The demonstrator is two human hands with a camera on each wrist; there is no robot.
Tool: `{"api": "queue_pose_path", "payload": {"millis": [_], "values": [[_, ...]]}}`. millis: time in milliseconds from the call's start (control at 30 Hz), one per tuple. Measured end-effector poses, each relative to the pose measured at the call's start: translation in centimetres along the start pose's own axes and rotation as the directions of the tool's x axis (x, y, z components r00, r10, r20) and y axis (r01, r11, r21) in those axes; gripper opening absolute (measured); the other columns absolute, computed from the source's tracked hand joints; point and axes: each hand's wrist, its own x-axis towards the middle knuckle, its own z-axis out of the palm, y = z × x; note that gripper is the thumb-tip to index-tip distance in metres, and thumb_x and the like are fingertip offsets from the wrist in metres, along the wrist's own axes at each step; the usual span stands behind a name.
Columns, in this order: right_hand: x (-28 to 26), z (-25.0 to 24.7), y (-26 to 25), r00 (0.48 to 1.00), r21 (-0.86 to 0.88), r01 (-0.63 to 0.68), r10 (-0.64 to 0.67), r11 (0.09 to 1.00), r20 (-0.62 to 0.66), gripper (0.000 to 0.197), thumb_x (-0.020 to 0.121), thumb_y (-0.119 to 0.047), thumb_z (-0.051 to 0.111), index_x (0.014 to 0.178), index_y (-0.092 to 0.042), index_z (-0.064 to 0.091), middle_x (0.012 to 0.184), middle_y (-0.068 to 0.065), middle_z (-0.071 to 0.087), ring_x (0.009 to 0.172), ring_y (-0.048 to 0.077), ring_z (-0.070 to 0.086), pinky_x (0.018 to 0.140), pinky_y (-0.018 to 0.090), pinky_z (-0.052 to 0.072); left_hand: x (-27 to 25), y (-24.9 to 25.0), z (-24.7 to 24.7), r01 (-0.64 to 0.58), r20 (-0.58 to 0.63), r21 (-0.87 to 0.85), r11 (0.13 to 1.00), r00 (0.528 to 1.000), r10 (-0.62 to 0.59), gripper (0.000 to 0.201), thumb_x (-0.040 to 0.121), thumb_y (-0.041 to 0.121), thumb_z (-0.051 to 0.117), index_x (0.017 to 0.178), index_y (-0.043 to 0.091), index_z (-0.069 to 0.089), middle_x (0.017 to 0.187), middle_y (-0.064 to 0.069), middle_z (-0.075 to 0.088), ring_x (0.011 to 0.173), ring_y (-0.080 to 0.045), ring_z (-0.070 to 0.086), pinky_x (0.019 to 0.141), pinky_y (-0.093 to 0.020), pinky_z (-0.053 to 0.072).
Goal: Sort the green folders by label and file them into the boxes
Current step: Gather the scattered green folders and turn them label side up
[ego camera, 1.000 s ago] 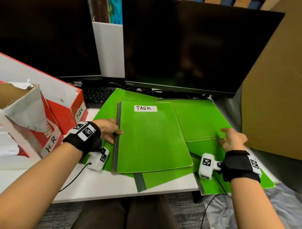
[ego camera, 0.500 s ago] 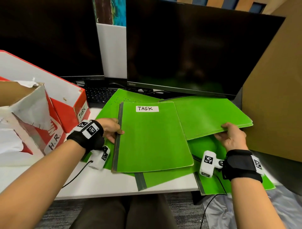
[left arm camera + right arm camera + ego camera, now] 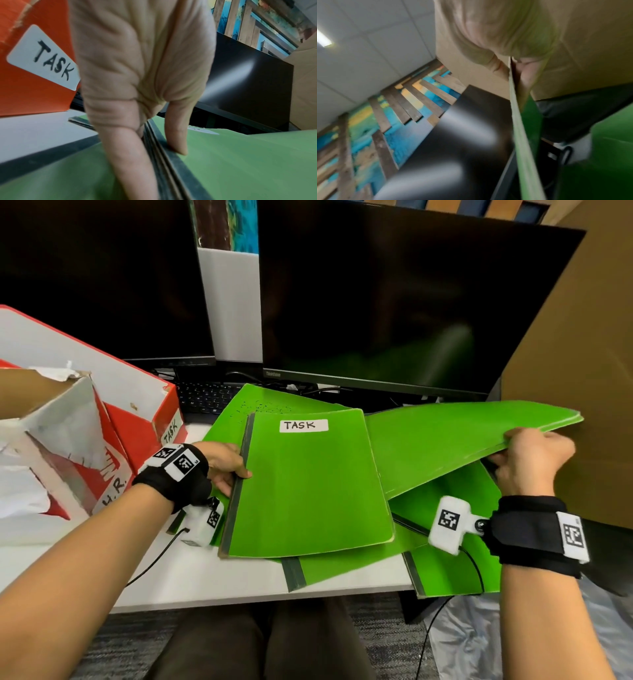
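Green folders (image 3: 445, 570) lay fanned over the white counter (image 3: 219, 580), left hand (image 3: 224, 465) pinching the dark spine of the TASK-labelled folder (image 3: 308, 484), right hand (image 3: 527, 460) gripping a lifted, tilted folder (image 3: 455, 436), red TASK box (image 3: 147, 422) at left.

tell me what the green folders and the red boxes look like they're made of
Green folder labelled TASK: looks like matte card or thin board with a dark taped spine; layered edges show at the spine. The lifted green folder bows in the right hand, so it is flexible. Red box labelled TASK: likely printed cardboard, with brown torn edges.
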Motion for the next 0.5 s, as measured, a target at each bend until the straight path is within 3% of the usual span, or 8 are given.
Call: {"api": "queue_pose_path", "payload": {"millis": [133,167,200,233,300,333,400,500], "values": [[-1.2,-0.4,-3.5,0.967,-0.008,0.253,-0.252,0.967,0.038,0.029,0.063,0.005,0.039,0.062,-0.022,0.028,0.066,-0.005,0.034,0.056,0.009,0.034,0.054,0.027,0.032,0.2,-0.4,-0.4,0.002,0.014,-0.013,1.000,1.000,-0.002,0.025,0.094,0.001,0.053,0.111,0.001,0.035,0.088,-0.015,0.057,0.076,-0.030,0.062,0.054,-0.041,0.057],[-0.9,-0.5,-4.3,0.941,0.002,0.338,-0.338,0.941,0.002,0.025,0.067,0.003,0.042,0.064,-0.022,0.037,0.068,-0.006,0.043,0.057,0.004,0.041,0.054,0.025,0.039,0.2,-0.5,-0.4,0.001,0.017,-0.003,1.000,1.000,-0.001,0.024,0.093,0.002,0.054,0.110,0.001,0.036,0.088,-0.015,0.057,0.075,-0.029,0.062,0.055,-0.040,0.058],[-0.3,-0.8,-4.8,0.915,0.033,0.403,-0.403,0.915,0.001,0.014,0.071,-0.005,0.047,0.072,-0.019,0.049,0.075,-0.006,0.055,0.065,0.001,0.054,0.064,0.021,0.049,0.1,-0.5,-0.4,0.000,0.012,0.003,1.000,1.000,0.000,0.022,0.093,0.003,0.054,0.107,0.002,0.037,0.086,-0.014,0.057,0.073,-0.028,0.062,0.053,-0.038,0.058],[1.2,-1.2,-4.9,0.891,0.071,0.450,-0.453,0.890,0.029,0.012,0.075,-0.017,0.054,0.085,-0.013,0.059,0.088,-0.004,0.066,0.080,0.004,0.065,0.078,0.026,0.055,0.0,-0.4,-0.3,-0.004,0.007,0.005,1.000,1.000,0.004,0.020,0.093,0.003,0.054,0.103,0.003,0.038,0.085,-0.013,0.057,0.071,-0.027,0.062,0.050,-0.036,0.058],[3.3,-2.0,-5.0,0.853,0.088,0.509,-0.516,0.856,0.083,0.043,0.079,-0.041,0.066,0.105,-0.008,0.062,0.104,0.005,0.070,0.099,0.020,0.068,0.090,0.044,0.054,-0.2,-0.3,-0.2,-0.018,0.001,-0.007,1.000,1.000,0.018,0.017,0.093,0.005,0.055,0.097,0.006,0.039,0.086,-0.013,0.057,0.071,-0.027,0.062,0.046,-0.032,0.057],[3.2,-2.3,-5.1,0.815,0.086,0.558,-0.565,0.825,0.131,0.046,0.079,-0.047,0.069,0.104,-0.010,0.061,0.100,0.005,0.069,0.093,0.020,0.067,0.086,0.042,0.054,-0.3,-0.3,-0.2,-0.024,0.004,-0.018,1.000,1.000,0.024,0.015,0.094,0.008,0.055,0.095,0.007,0.040,0.087,-0.014,0.059,0.073,-0.028,0.063,0.047,-0.032,0.058],[-1.7,-1.4,-6.9,0.741,0.095,0.637,-0.641,0.765,0.202,0.024,0.085,-0.042,0.067,0.093,-0.023,0.056,0.083,-0.009,0.055,0.074,0.007,0.053,0.071,0.026,0.045,-0.5,-0.4,-0.4,-0.027,0.040,-0.059,0.998,0.999,0.029,0.021,0.097,0.022,0.051,0.100,0.004,0.043,0.093,-0.017,0.061,0.080,-0.032,0.065,0.056,-0.038,0.059],[-7.7,0.5,-8.1,0.590,0.255,0.702,-0.744,0.665,0.315,0.020,0.089,-0.021,0.066,0.085,-0.026,0.047,0.071,-0.020,0.047,0.065,0.002,0.041,0.062,0.023,0.035,-0.4,-0.9,-1.1,0.001,0.141,-0.228,0.974,0.989,0.032,0.063,0.097,0.054,0.028,0.127,-0.001,0.039,0.122,-0.026,0.055,0.108,-0.041,0.059,0.081,-0.048,0.053]]}}
